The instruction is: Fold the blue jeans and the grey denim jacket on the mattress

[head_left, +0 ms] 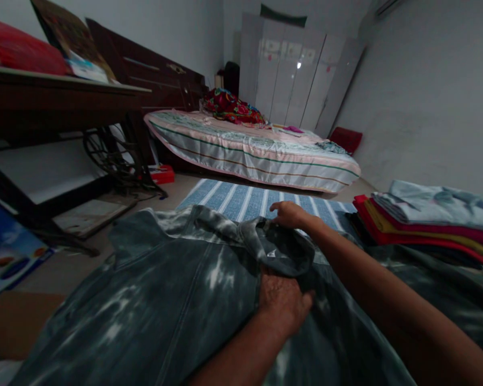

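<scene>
- Denim garment [153,300], grey-green with bleached blotches, lies spread wide right in front of the person. Its far edge overlaps the near end of the rug.
- Left hand [284,300] lies palm down on the garment near its middle. The thumb is out to the right and the fingers are tucked under a rolled fold [282,249], so I cannot tell whether they are clenched or flat.
- Right hand [290,213] is just beyond, at the far side of that fold. Its fingers are curled down onto the bunched cloth, grasping it.
- Stack of folded clothes [426,220] sits to the right, near the right forearm: pale blue on top, then red, yellow and dark layers.
- Blue-and-white striped rug [241,198] lies on the floor beyond the hands.
- On the left is a dark sewing tabletop [64,96] with a treadle wheel [104,153] under it and a red box [163,174] by its foot.
- The bed [257,150] is further back, with a striped cover and a floral bundle [231,106] on it.
- White wardrobe [293,75] stands against the far wall.
</scene>
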`<control>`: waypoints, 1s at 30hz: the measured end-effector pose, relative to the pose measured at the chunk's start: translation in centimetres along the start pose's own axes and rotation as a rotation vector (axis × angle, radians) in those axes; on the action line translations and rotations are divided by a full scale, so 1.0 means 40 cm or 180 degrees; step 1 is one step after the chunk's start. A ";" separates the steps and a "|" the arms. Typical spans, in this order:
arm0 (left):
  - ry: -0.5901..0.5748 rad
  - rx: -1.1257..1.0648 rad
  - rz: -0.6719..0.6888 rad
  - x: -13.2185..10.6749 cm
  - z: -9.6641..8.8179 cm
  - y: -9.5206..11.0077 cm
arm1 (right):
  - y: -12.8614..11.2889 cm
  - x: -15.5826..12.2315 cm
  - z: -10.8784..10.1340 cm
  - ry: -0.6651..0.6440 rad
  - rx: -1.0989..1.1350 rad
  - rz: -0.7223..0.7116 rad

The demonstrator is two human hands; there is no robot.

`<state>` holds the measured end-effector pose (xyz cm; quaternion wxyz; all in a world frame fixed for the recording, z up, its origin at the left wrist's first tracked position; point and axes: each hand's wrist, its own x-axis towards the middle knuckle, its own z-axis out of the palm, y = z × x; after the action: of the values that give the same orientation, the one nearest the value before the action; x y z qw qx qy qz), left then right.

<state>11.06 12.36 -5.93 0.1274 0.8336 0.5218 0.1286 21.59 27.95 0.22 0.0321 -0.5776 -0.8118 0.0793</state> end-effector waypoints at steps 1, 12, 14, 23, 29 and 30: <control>-0.0016 -0.0040 -0.0004 0.001 0.000 -0.004 | -0.002 -0.030 -0.021 0.0072 0.0060 -0.0041; 0.0077 0.0026 0.0197 0.007 -0.009 -0.018 | -0.061 -0.276 -0.044 -0.0840 -0.0765 -0.0779; 0.0058 0.0143 0.0013 0.009 -0.001 -0.020 | -0.038 -0.231 -0.066 -0.0812 -0.0977 -0.0655; 0.0010 0.0333 -0.0098 0.022 0.023 -0.041 | 0.067 -0.042 -0.083 0.1049 -0.0890 0.0950; 0.0023 0.0399 -0.0166 0.023 0.025 -0.030 | -0.014 -0.052 0.077 0.0609 -0.0444 -0.0241; 0.0025 0.0401 -0.0180 0.024 0.026 -0.029 | -0.020 -0.049 0.101 0.0483 -0.0306 -0.0431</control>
<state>10.86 13.62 -7.22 0.0762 0.8244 0.5527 0.0951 20.93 25.48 -3.54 0.0711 -0.5266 -0.8471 -0.0059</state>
